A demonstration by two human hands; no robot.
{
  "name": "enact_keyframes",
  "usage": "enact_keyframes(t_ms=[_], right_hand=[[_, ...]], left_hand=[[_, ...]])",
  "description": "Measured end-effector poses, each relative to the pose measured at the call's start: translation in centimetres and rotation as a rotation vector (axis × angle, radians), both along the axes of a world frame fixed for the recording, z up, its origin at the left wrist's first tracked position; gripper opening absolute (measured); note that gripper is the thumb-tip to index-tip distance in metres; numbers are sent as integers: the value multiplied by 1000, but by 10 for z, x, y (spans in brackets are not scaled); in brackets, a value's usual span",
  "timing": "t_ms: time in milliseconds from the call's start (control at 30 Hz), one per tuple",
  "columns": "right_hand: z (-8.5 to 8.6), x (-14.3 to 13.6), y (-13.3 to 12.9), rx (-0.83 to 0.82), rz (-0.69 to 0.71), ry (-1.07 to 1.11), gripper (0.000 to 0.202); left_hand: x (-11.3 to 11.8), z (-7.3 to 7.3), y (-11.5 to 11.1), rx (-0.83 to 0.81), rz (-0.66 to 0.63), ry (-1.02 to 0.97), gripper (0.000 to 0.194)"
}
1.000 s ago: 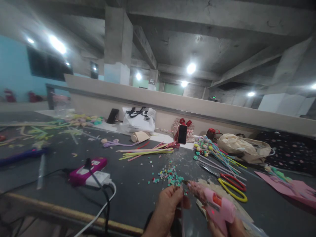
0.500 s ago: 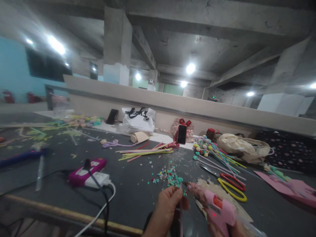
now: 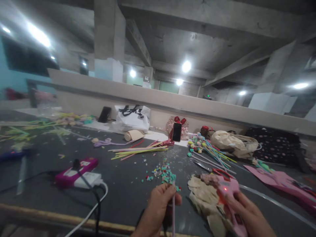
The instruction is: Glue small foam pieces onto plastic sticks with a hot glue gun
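Pinched between the thumb and fingers of my left hand (image 3: 160, 202) is a thin pale purple stick (image 3: 173, 212), standing nearly upright. Teal bits (image 3: 173, 178) show at its top end; whether they are stuck on or lie behind it I cannot tell. My right hand (image 3: 247, 209) has its fingers around a pink glue gun (image 3: 229, 186) with a red light lit. The gun's nozzle points left, above a crumpled beige sheet (image 3: 202, 194). Small coloured pieces (image 3: 160, 171) lie scattered just beyond my left hand.
Scissors (image 3: 217, 171) lie partly behind the glue gun. A purple power strip (image 3: 76, 172) with a white plug and cables sits left. Yellow and pink sticks (image 3: 139, 151), a phone (image 3: 176, 132), a white bag (image 3: 132, 118) and finished-looking coloured stems (image 3: 202, 143) stand or lie farther back.
My right hand has moved the glue gun right and away from the stick, over the beige sheet. My left hand still holds the stick. The view has turned slightly right.
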State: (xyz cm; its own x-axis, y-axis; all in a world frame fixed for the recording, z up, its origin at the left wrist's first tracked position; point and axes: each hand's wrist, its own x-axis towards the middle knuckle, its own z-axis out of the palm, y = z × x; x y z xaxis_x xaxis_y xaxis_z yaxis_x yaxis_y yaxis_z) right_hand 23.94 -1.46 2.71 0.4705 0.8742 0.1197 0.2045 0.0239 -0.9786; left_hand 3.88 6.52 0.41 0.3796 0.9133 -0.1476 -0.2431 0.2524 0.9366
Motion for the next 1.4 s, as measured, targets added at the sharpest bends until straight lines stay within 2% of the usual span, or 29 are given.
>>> enact_keyframes(t_ms=[133,233,300,400,533,600,633,667,700,767,900,1000,1267,1333,1400], right_hand=[[-9,27,18,-49,83,226,21],[-22,39,28,-56,124,159,22],[-29,45,33,-29,121,-6,24],[-29,56,34,-58,74,-417,28],[-12,58,25,-337,-101,-993,33],[-1,46,19,-380,-121,-1089,33],[3,35,17,-324,-66,-1056,31],[7,23,17,-217,77,-964,28],[10,10,17,-121,235,-843,26],[14,-19,21,-57,406,-559,22],[13,-62,33,-8,499,-176,15],[10,-74,36,46,564,-42,14],[3,-70,40,34,509,-146,13],[3,-69,39,58,474,-284,11],[4,-67,37,129,432,-534,9]], left_hand=[[2,2,-3,-12,-35,0,31],[5,2,-4,-32,-59,-19,31],[5,1,-4,-64,-83,-55,32],[3,0,-4,-95,-151,-116,34],[0,1,-4,-94,-183,-123,36],[0,3,-5,-95,-185,-113,37],[1,4,-6,-92,-186,-109,37],[2,4,-6,-85,-189,-104,38],[3,3,-7,-77,-194,-99,39],[5,0,-6,-65,-209,-95,41],[9,-8,-2,-20,-259,-159,43],[8,-9,-2,9,-269,-204,43],[5,-3,-4,-9,-273,-192,37],[4,-3,-4,-25,-283,-154,35],[4,-5,-4,-49,-297,-102,35]])
